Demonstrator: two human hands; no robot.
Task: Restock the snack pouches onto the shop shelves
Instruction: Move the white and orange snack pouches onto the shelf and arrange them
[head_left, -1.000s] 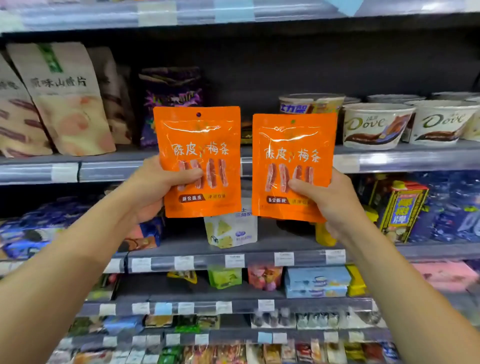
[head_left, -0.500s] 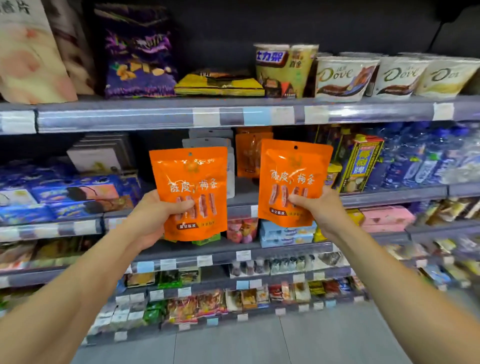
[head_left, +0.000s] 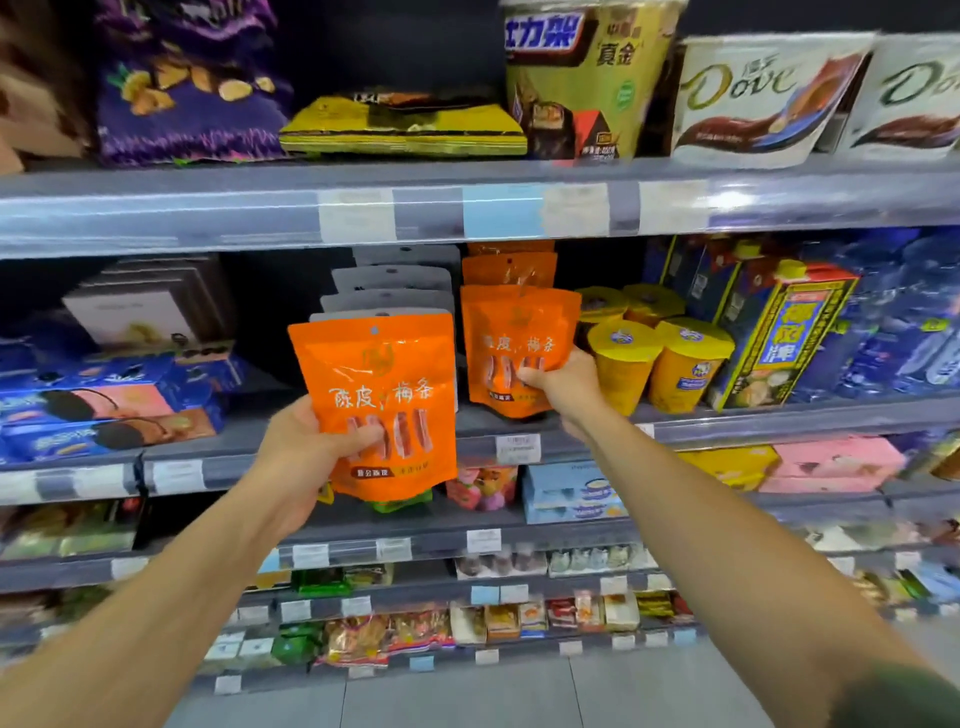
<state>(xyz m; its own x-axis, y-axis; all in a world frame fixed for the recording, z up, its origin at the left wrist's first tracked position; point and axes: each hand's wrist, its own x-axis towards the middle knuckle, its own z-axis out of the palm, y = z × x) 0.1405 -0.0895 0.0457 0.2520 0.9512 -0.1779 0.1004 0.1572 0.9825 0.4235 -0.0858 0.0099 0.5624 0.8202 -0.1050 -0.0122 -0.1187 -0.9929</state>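
I hold two identical orange snack pouches. My left hand grips the lower left side of one orange pouch, held out in front of the shelf edge. My right hand pinches the lower right corner of the second orange pouch, which stands upright at the front of the middle shelf. Behind it stand more of the same orange pouches. A row of grey pouches stands right behind the left pouch.
Yellow-lidded cups stand just right of the orange row. Blue cookie boxes lie at the left. The shelf above carries a purple bag, a Snickers tub and Dove tubs. Lower shelves hold small packets.
The view has come closer and dropped lower. My right hand carried its pouch forward onto the middle shelf, against the orange row. The left pouch stayed in front of the shelf edge.
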